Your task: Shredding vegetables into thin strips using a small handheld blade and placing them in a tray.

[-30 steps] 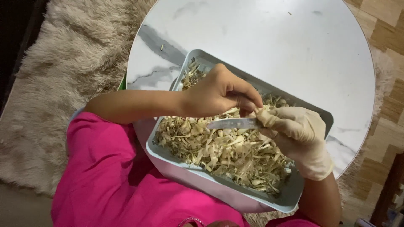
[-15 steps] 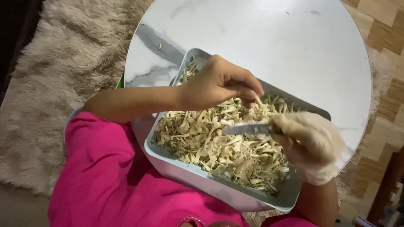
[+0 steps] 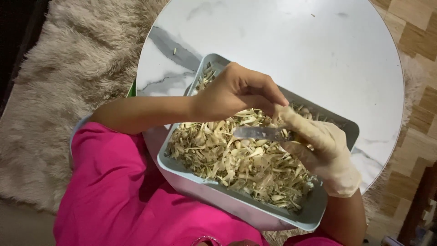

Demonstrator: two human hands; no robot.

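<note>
So the person's sitting with a pale blue rectangular tray point(image 3: 182, 175) half on their lap and half on a round white marble-look bench point(image 3: 291, 45), and it's piled with dry, straw-coloured peelings and stalk scraps point(image 3: 236, 164). The left hand point(image 3: 236, 91) is bare and hovers over the far end of the tray, fingers point(image 3: 273, 93) curled in tight with the tips pinched together, and it looks like a small pale bit is between them, but it's too hidden to say what exactly. The right hand point(image 3: 318, 146) has a cream latex glove on and is closed around the handle of a small knife point(image 3: 259, 132), whose blade sticks out sideways toward the left, flat over the heap and just under the left fingertips. The two hands are pretty much touching right above the middle of the tray. The blade is a bit blurred, so I can't tell if it's actually in contact with the scraps. A bright pink garment point(image 3: 127, 200) fills the bottom of the view, there's a shaggy beige rug point(image 3: 63, 82) off to the left, and some wood-pattern floor point(image 3: 414, 27) shows at the right. A tiny stray scrap point(image 3: 175, 51) lies on the bench near the tray's far corner.
</note>
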